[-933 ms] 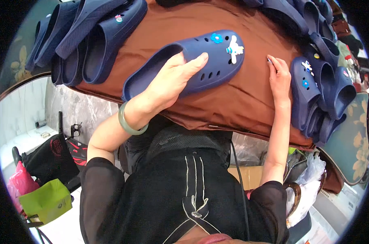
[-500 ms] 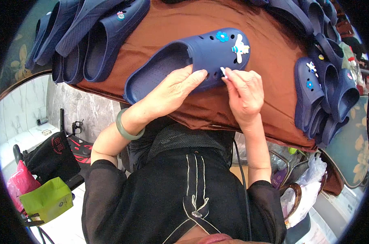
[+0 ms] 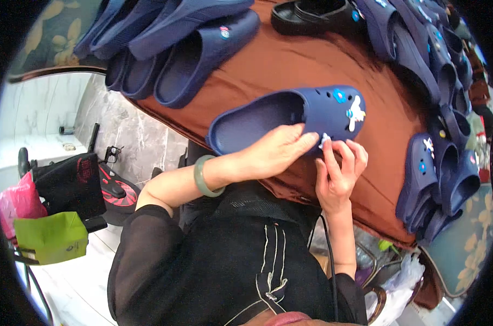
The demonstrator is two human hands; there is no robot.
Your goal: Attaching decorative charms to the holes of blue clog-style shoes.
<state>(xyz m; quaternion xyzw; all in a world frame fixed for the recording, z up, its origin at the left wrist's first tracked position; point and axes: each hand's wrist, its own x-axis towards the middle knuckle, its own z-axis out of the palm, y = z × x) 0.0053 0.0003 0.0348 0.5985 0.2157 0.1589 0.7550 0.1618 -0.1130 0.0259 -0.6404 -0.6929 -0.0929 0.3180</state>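
Note:
A navy clog (image 3: 246,120) lies sole down on the brown cloth, toe pointing right. My left hand (image 3: 273,152) grips its near side, thumb on the outside and the other fingers partly hidden in the opening. A small white charm (image 3: 324,139) sits at a hole on the clog's near side. The index fingertip of my right hand (image 3: 338,176) touches this charm, while the thumb is apart below and the other fingers are bent and spread. On the clog's top are a blue flower charm (image 3: 340,95) and a white figure charm (image 3: 355,114) near the toe.
Navy clogs (image 3: 192,62) stand stacked at the far left. More decorated clogs (image 3: 420,168) stand along the right edge, and a black shoe (image 3: 311,19) is at the back. Brown cloth (image 3: 385,179) covers the table. A green bag (image 3: 51,236) is at lower left.
The view has shifted, so everything appears lower and mostly further right. My right thumb has come away from the white charm and the fingers have spread. My left hand keeps its grip.

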